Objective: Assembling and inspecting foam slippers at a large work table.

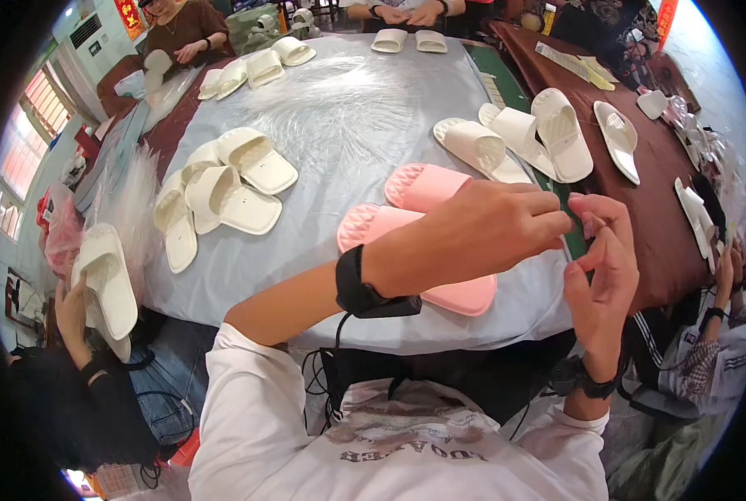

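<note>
A pair of pink slippers lies at the table's near side, the rear slipper (412, 185) beside the front slipper (463, 294). My left hand (482, 230) is above them, its forearm crossing the front slipper and hiding part of both. Its fingers are curled inward and what they hold, if anything, is hidden. Just right of it my right hand (604, 271) is raised with fingers bent and pinched together. A tiny pale, translucent bit shows between its fingers, too small to name. The two hands almost meet. Both wrists wear black bands.
Cream slippers lie in a left cluster (233, 200), a right group (482, 150) and along the far edge (264, 67). Clear plastic bags (356, 96) spread over the grey-covered table (323, 179). At left a person's hand (71, 313) holds cream slippers; others sit around the table.
</note>
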{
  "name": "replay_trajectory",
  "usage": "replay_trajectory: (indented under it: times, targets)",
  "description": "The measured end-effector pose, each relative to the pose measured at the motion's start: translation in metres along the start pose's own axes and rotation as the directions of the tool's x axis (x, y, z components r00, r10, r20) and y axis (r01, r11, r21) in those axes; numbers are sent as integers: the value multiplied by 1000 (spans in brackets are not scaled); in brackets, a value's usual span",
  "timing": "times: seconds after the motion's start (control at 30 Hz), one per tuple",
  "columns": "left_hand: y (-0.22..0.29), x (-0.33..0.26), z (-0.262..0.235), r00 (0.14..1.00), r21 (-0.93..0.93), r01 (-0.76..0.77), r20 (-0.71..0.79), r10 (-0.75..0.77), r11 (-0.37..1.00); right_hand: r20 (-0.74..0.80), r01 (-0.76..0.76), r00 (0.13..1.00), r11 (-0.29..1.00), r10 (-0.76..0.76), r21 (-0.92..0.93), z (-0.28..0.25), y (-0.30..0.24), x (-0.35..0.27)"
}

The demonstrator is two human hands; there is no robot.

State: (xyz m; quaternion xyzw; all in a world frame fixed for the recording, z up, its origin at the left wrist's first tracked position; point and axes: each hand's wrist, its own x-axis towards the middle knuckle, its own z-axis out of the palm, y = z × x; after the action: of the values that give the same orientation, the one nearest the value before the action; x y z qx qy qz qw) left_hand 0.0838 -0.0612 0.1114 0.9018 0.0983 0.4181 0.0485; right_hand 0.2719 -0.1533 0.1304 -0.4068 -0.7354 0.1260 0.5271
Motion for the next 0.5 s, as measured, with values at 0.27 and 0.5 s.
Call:
replay_trajectory:
  times: [0.27,0.5]
  targets:
    - [5,-8,-3,996,-504,83,13,-89,860,114,-126,990,886,83,447,15,8,-8]
    - [-40,-32,-29,900,-418,408,36,-434,811,226,-230,943,969,244,-85,21,44,1]
